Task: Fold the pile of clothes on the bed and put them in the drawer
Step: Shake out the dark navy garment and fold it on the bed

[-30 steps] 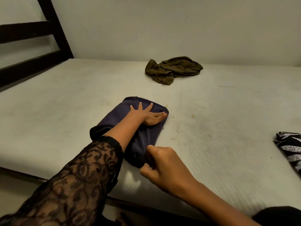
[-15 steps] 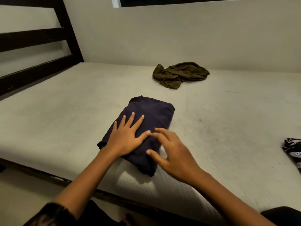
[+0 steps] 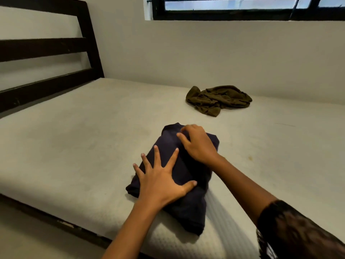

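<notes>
A: Where is the folded dark navy cloth garment (image 3: 188, 208)?

B: On the white mattress of the bed (image 3: 74, 146), near its front edge. The left hand (image 3: 160, 182) presses its near half, fingers (image 3: 156, 156) straight and spread. The right hand (image 3: 197, 144) rests on its far end, fingers bent. Whether they pinch cloth cannot be told.

A: And around it?

B: Beyond it, well apart, lies a crumpled olive-green garment (image 3: 218, 100). Far to its left stands the dark wooden headboard (image 3: 46, 51).

The left hand (image 3: 160, 178) is laid palm down, its fingers (image 3: 156, 154) straight and spread wide, the thumb stretched to the right. The right hand (image 3: 199, 146) is placed just beyond it, knuckles raised, fingers (image 3: 183, 128) curled under; whether anything is pinched cannot be told. Both forearms are extended forward, the right one partly covered by a black lace sleeve (image 3: 298, 232).
</notes>
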A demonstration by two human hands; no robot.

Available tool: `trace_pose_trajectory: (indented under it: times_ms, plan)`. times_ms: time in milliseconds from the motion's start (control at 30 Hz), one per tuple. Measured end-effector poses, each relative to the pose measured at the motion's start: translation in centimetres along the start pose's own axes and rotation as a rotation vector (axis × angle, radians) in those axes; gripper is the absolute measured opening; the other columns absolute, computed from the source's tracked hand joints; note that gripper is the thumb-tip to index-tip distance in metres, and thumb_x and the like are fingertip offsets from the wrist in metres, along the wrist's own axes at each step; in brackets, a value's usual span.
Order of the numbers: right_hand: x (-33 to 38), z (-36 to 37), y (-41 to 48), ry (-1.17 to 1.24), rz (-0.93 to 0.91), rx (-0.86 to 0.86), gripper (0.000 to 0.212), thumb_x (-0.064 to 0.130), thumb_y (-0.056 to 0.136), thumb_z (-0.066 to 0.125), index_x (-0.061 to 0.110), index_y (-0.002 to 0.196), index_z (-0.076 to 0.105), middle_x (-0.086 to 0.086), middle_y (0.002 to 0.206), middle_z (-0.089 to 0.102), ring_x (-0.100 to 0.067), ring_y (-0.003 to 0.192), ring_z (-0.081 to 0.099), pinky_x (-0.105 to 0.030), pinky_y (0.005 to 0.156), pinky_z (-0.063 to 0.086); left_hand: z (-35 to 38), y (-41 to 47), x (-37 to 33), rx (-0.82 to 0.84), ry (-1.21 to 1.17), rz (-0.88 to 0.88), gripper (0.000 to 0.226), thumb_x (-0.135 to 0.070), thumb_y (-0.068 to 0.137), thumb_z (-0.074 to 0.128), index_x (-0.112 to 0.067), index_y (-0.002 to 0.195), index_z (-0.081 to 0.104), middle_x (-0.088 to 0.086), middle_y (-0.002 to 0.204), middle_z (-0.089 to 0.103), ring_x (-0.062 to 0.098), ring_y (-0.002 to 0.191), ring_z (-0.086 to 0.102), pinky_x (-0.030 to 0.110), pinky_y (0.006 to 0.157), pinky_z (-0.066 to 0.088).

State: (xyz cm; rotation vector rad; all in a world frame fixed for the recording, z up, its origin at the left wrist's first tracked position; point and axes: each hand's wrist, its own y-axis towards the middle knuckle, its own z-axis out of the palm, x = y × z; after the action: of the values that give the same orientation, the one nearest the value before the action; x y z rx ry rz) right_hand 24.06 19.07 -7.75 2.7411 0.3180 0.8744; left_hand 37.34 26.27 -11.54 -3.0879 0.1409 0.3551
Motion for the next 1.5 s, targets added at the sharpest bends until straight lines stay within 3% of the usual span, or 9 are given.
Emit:
trace_pose_trajectory:
  times_ms: [200, 367, 500, 633, 800, 933, 1000, 1233, 1500]
  plan:
    - [1.0, 3.6, 5.5, -0.103, 0.128, 0.000, 0.049, 0.044, 0.096, 0.044, 0.013, 0.134, 0.046, -0.011, 0.131, 0.050, -0.027, 0.122, 0.043, -0.040, 0.102, 0.036, 0.5, -0.2, 0.2, -0.004, -0.033, -0.027, 0.110, -0.094, 0.041, 0.009, -0.051, 0.137, -0.025, 0.006, 0.151, -0.032, 0.041, 0.140, -0.019, 0.059, 0.111, 0.002]
    - [1.0, 5.1, 7.4, -0.188, 0.332, 0.079, 0.040, 0.050, 0.086, 0.057, 0.020, 0.110, 0.064, -0.006, 0.116, 0.059, -0.028, 0.117, 0.046, -0.044, 0.098, 0.032, 0.2, -0.5, 0.1, 0.014, -0.033, -0.040, 0.119, -0.100, 0.035, 0.011, -0.050, 0.137, -0.027, 0.006, 0.150, -0.035, 0.036, 0.142, -0.007, 0.052, 0.111, 0.014]
    - [1.3, 4.4, 8.5, -0.027, 0.429, -0.241, 0.016, 0.028, 0.092, 0.055, 0.016, 0.093, 0.065, -0.004, 0.100, 0.065, -0.024, 0.102, 0.056, -0.042, 0.097, 0.029, -0.3, -1.0, -0.1, 0.025, -0.019, -0.046, 0.116, -0.094, 0.037, 0.009, -0.048, 0.139, -0.024, 0.009, 0.150, -0.033, 0.034, 0.140, 0.005, 0.046, 0.111, 0.016]
    - [1.9, 4.2, 7.8, -0.339, 0.162, -0.140, 0.027, 0.034, 0.097, 0.046, 0.018, 0.114, 0.059, -0.005, 0.114, 0.063, -0.027, 0.117, 0.048, -0.053, 0.111, 0.011, 0.0, -1.5, 0.3, 0.010, -0.027, -0.077, 0.115, -0.095, 0.042, 0.006, -0.045, 0.141, -0.023, 0.010, 0.153, -0.027, 0.032, 0.141, 0.007, 0.044, 0.112, 0.014]
    - [2.5, 2.9, 1.3, -0.247, -0.041, -0.156, 0.044, 0.044, 0.100, 0.028, 0.024, 0.134, 0.048, 0.004, 0.139, 0.049, -0.018, 0.138, 0.028, -0.048, 0.114, -0.006, 0.3, -2.0, 1.2, -0.045, -0.082, -0.105, 0.108, -0.085, 0.045, -0.029, -0.042, 0.143, -0.020, 0.006, 0.157, -0.015, 0.029, 0.144, -0.001, 0.047, 0.115, 0.005]
    - [0.9, 3.1, -4.6, -0.364, -0.087, 0.199, 0.077, 0.077, 0.076, -0.006, 0.047, 0.145, 0.010, 0.014, 0.157, 0.005, -0.014, 0.145, -0.006, -0.050, 0.110, -0.018, 0.4, -2.9, 1.6, -0.025, -0.050, -0.088, 0.105, -0.087, 0.049, -0.021, -0.038, 0.142, -0.025, 0.002, 0.154, -0.025, 0.030, 0.144, -0.011, 0.050, 0.114, -0.001]
    - [0.1, 3.2, -4.3, -0.359, -0.006, 0.269, 0.077, 0.083, 0.070, -0.004, 0.056, 0.141, 0.002, 0.017, 0.156, -0.008, -0.016, 0.144, -0.015, -0.057, 0.107, -0.020, 0.7, -3.3, 1.6, -0.005, -0.049, -0.096, 0.115, -0.091, 0.041, -0.022, -0.037, 0.141, -0.028, 0.001, 0.153, -0.029, 0.030, 0.144, -0.014, 0.049, 0.114, -0.001]
    - [-0.9, 3.4, -0.8, -0.311, 0.228, 0.295, 0.073, 0.079, 0.081, 0.015, 0.048, 0.146, 0.006, 0.007, 0.158, -0.007, -0.025, 0.145, -0.013, -0.069, 0.104, -0.015, 0.3, -3.3, 1.8, 0.046, -0.110, -0.111, 0.110, -0.091, 0.049, -0.016, -0.037, 0.145, -0.020, 0.000, 0.155, -0.023, 0.027, 0.145, -0.004, 0.045, 0.115, 0.005]
    - [0.2, 3.7, -8.1, -0.279, 0.140, 0.165, 0.075, 0.082, 0.071, -0.007, 0.052, 0.139, -0.016, 0.012, 0.154, -0.023, -0.017, 0.141, -0.027, -0.054, 0.110, -0.017, -3.0, 0.9, 4.2, 0.052, -0.745, -0.185, 0.050, -0.058, 0.091, 0.040, -0.033, 0.135, 0.043, 0.000, 0.138, 0.049, 0.023, 0.121, 0.050, 0.029, 0.095, 0.041]
